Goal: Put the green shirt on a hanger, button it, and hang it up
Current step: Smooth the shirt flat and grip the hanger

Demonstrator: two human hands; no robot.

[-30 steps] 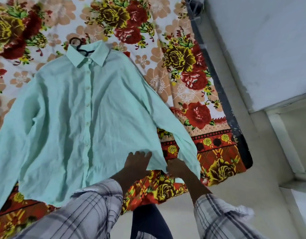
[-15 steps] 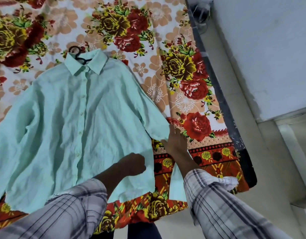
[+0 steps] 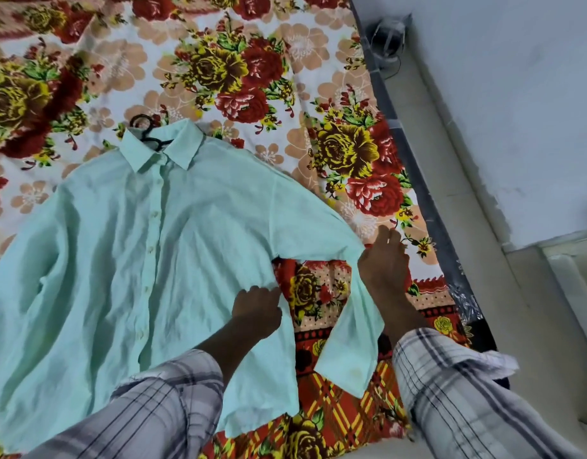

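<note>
The pale green shirt (image 3: 126,260) lies flat on the bed with its front up and its placket closed with buttons. A black hanger's hook (image 3: 143,125) sticks out of the collar. My left hand (image 3: 257,313) is closed on the shirt's right side edge, under the armpit. My right hand (image 3: 383,263) rests on the right sleeve at the fold, where the sleeve bends down toward me; its fingers seem to pinch the cloth. The left sleeve runs off the frame's left edge.
A floral bedsheet (image 3: 219,71) covers the bed. The bed's dark frame edge (image 3: 414,167) runs along the right, beside a pale floor strip and a white wall (image 3: 517,94). A small dark object with wires (image 3: 388,38) sits at the bed's far corner.
My right hand has moved up from the sleeve's cuff near the hem to the sleeve's fold. My left hand shifted up the shirt's side edge. The view has come closer.
</note>
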